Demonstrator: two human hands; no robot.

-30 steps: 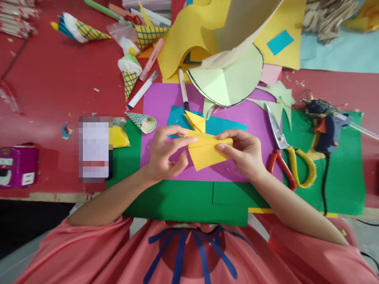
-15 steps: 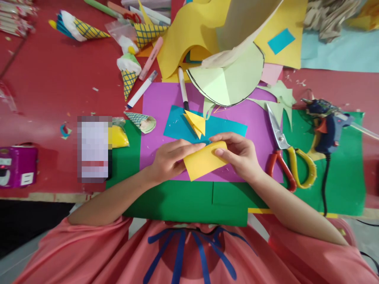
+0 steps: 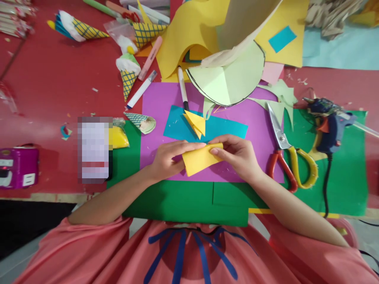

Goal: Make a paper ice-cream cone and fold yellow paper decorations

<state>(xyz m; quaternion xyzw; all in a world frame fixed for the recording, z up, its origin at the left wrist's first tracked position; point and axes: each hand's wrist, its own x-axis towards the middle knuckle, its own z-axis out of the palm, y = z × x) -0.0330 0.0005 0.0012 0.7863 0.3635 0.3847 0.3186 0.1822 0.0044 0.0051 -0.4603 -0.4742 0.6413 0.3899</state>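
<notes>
Red table (image 3: 59, 79), plain yellow paper (image 3: 199, 161), folded, roughly rectangular

Red counter in soft light

Remotely, I see a red counter (image 3: 74, 75) with a soft sheen from the light. A dark seam (image 3: 12, 58) crosses its upper left part. The pale front edge (image 3: 44, 197) looks worn. At lower right, a grey surface (image 3: 368, 238) lies below; whether it is floor, I cannot tell.

Folded yellow paper (image 3: 201, 159) hides the thumb tip of the left hand (image 3: 167, 159). Left of that hand, a block (image 3: 94, 150) is pixelated beyond reading; farther left, a purple case (image 3: 20, 167) is cut off. Right of the right hand (image 3: 238, 157), a pale rod (image 3: 366, 127) runs out of view.
</notes>
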